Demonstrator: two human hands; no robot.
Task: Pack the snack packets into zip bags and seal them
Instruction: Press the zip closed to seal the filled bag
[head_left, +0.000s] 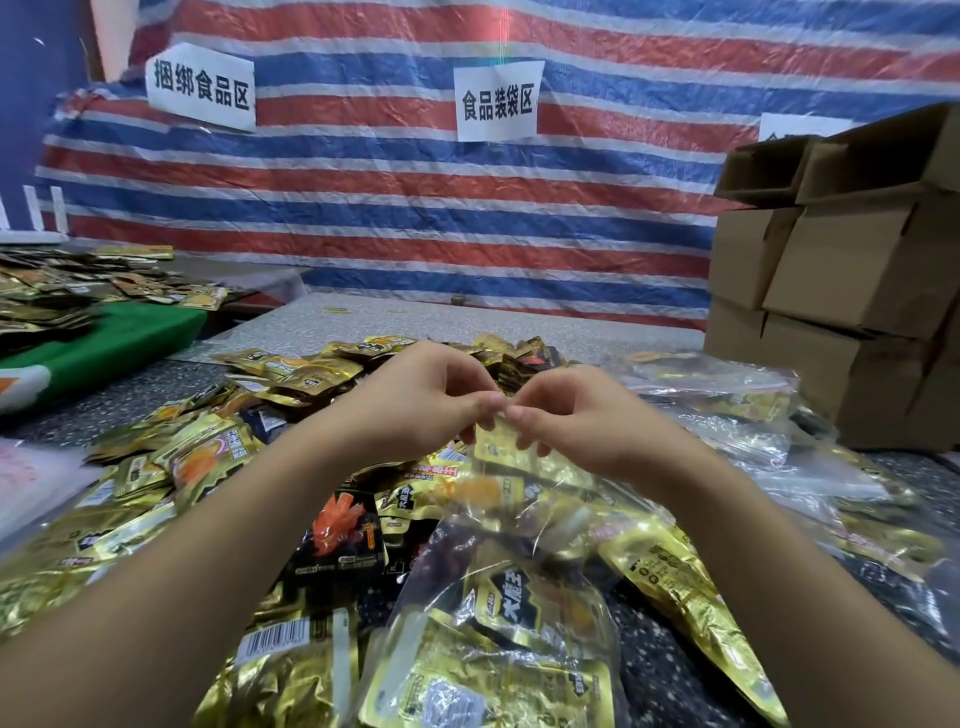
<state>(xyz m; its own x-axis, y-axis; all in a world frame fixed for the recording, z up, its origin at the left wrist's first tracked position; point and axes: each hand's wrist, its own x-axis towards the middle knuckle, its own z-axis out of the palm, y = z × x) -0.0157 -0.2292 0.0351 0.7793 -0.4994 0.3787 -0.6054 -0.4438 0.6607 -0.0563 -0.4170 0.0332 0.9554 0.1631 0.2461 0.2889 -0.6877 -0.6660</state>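
Zip bag (498, 597): nearest, clear, already holding gold packets, its body hanging toward the viewer; mouth lifted to the hands.
Left hand (415, 400): fingers curled, pinching the bag's top edge; likely steadying the strip.
Right hand (566, 421): thumb and fingers pinching the same edge, fingertips touching the left's; sealing probably starts here at the middle.
Loose snack packets (208, 457): heaped under and left of the arms, within reach for the next bag.
Filled bags (727, 395): piled right, set aside.
Cardboard boxes (841, 291): stacked far right; striped tarp (395, 218) behind.
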